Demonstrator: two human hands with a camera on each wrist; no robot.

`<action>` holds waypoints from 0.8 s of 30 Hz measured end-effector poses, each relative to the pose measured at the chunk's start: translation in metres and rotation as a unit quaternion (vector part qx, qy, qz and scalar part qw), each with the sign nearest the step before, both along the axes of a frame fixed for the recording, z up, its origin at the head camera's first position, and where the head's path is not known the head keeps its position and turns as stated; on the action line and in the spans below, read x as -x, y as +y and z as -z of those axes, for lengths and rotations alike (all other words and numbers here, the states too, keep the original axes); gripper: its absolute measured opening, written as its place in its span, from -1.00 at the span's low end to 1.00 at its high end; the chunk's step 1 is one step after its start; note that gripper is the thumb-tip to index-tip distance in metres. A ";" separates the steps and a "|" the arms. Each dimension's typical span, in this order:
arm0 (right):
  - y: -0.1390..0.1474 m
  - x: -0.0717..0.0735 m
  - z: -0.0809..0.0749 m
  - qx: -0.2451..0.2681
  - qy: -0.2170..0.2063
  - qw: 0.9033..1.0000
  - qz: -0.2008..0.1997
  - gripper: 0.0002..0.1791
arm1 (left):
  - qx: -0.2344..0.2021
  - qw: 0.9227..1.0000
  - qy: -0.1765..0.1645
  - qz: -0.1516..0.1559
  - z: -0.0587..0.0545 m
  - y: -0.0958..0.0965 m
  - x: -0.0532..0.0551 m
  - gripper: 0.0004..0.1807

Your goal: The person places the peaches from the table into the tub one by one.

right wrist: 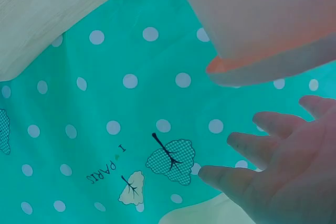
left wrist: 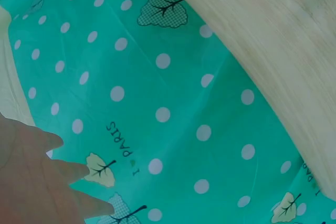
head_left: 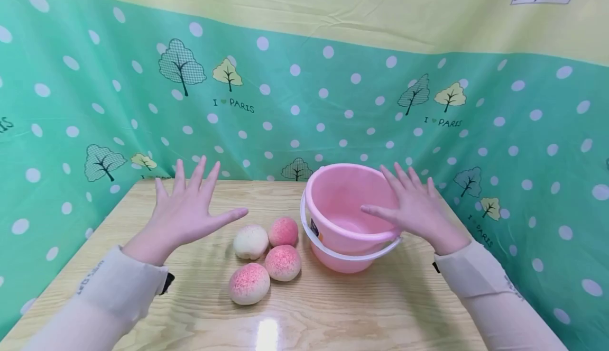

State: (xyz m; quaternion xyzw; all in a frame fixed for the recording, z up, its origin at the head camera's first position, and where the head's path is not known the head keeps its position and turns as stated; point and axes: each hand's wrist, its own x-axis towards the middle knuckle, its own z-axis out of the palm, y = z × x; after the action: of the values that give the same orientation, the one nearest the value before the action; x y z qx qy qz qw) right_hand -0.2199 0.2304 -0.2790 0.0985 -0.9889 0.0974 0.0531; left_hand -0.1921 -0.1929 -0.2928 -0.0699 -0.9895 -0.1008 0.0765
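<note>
My left hand [head_left: 184,214] is held up with its fingers spread, to the left of several peaches, and nothing is in it. The right hand [head_left: 415,208] has its fingers spread too and overlaps the right rim of a pink bucket [head_left: 352,174] in the head view. Between the hands, one mostly white peach [head_left: 250,242], a deep pink peach [head_left: 284,232] and two speckled pink-and-white ones, a middle peach [head_left: 283,262] and a front peach [head_left: 249,284], lie close together. The bucket stands upright with its white handle [head_left: 352,257] hanging down in front.
Everything stands on a light wooden table [head_left: 200,308]. A green dotted cloth [head_left: 295,123] with printed trees hangs behind the table and along both sides, yellow at its top. Bright light reflects off the table's front.
</note>
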 end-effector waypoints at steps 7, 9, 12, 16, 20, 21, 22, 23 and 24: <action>0.003 0.003 -0.007 0.001 -0.003 1.000 -0.001 0.25 | 0.004 1.000 0.000 0.000 -0.004 0.001 -0.001 0.30; 0.004 0.003 -0.009 0.003 -0.003 1.000 -0.001 0.25 | 0.006 1.000 0.000 0.002 -0.005 0.001 -0.002 0.29; 0.004 0.004 -0.012 0.005 -0.006 1.000 0.000 0.24 | 0.007 1.000 0.004 0.002 -0.006 0.000 -0.002 0.29; 0.005 0.005 -0.014 0.010 -0.012 1.000 0.000 0.23 | 0.010 1.000 0.011 0.002 -0.006 0.000 -0.001 0.30; 0.007 0.006 -0.016 0.012 -0.014 1.000 0.002 0.22 | 0.016 1.000 0.017 0.004 -0.006 -0.001 -0.001 0.30; 0.007 0.006 -0.016 0.013 -0.015 1.000 0.003 0.22 | 0.017 1.000 0.018 0.005 -0.006 -0.001 -0.002 0.30; 0.007 0.007 -0.017 0.014 -0.016 1.000 0.004 0.22 | 0.018 1.000 0.019 0.006 -0.006 0.000 -0.002 0.30; 0.007 0.007 -0.017 0.016 -0.018 1.000 0.005 0.21 | 0.018 1.000 0.019 0.007 -0.006 0.000 -0.002 0.30; 0.008 0.007 -0.017 0.019 -0.020 1.000 0.006 0.21 | 0.018 1.000 0.019 0.008 -0.007 0.000 -0.003 0.29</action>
State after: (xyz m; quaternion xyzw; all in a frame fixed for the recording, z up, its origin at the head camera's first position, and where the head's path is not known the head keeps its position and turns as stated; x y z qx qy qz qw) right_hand -0.2272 0.2383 -0.2619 0.0897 -0.9884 0.1173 0.0360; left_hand -0.1895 -0.1931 -0.2863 -0.0813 -0.9889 -0.0825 0.0933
